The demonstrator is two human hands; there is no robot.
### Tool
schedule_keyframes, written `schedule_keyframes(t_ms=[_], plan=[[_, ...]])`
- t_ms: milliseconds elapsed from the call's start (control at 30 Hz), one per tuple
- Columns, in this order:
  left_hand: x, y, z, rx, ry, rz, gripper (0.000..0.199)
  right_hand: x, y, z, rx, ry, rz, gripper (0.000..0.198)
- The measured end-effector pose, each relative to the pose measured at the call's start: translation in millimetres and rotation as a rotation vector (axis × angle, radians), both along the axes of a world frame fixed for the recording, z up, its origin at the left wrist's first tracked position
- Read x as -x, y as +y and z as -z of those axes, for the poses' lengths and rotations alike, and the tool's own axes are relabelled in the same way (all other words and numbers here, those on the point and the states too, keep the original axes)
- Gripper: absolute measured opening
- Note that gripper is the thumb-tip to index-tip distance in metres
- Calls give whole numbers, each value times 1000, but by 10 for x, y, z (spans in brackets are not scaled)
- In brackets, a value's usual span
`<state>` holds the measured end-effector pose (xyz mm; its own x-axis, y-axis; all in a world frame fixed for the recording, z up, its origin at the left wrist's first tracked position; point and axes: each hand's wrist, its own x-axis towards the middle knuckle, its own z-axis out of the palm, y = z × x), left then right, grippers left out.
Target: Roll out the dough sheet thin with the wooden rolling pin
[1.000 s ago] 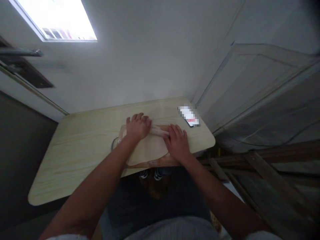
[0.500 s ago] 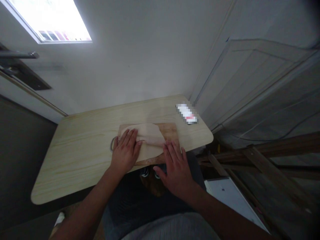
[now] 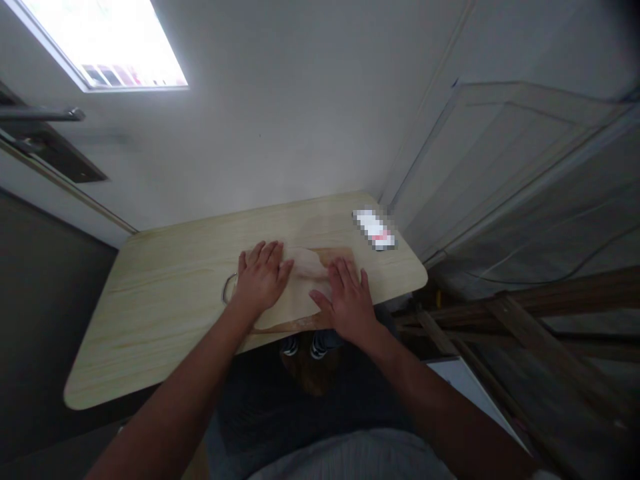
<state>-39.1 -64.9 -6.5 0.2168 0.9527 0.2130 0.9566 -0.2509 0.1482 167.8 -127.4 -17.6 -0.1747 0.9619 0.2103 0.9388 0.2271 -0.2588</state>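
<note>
A pale, flat sheet of dough (image 3: 295, 303) lies on a wooden cutting board (image 3: 336, 254). A raised fold runs across it between my hands; whether anything is inside the fold I cannot tell. My left hand (image 3: 263, 277) lies palm down over the dough's far left part, fingers stretched out. On the right, my right hand (image 3: 350, 293) rests with fingers spread over the edge of the dough and the board. Both hands hide the ends of the fold. The board's metal handle (image 3: 227, 288) sticks out to the left of my left hand.
The board stands at the front edge of a light wood tabletop (image 3: 165, 287) with rounded corners. A phone with a blurred screen (image 3: 374, 229) lies at the right. Behind is a white door with a lever handle (image 3: 43, 115). Wooden beams (image 3: 520, 320) stand at the lower right.
Both my hands have moved forward, away from me, over the dough. The fold between them has shifted toward the far edge, and more flat dough shows on the near side.
</note>
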Motion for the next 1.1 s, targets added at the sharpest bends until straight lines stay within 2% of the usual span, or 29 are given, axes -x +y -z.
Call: schedule_keyframes(t_ms=[333, 500, 633, 733, 833, 1100], plan=[[-199, 639, -106, 69, 43, -40, 58, -44, 792, 8, -14, -7, 90, 67], [-216, 778, -166, 99, 50, 1, 52, -64, 1029, 19, -37, -5, 108, 68], [-225, 797, -163, 92, 50, 12, 48, -69, 1072, 16, -51, 3, 84, 65], [-225, 708, -114, 55, 34, -10, 48, -77, 979, 8, -50, 10, 59, 61], [-212, 501, -64, 4, 20, -22, 50, -92, 784, 18, -41, 21, 30, 61], [-115, -358, -35, -37, -32, 12, 61, -106, 10, -6, -25, 17, -36, 61]])
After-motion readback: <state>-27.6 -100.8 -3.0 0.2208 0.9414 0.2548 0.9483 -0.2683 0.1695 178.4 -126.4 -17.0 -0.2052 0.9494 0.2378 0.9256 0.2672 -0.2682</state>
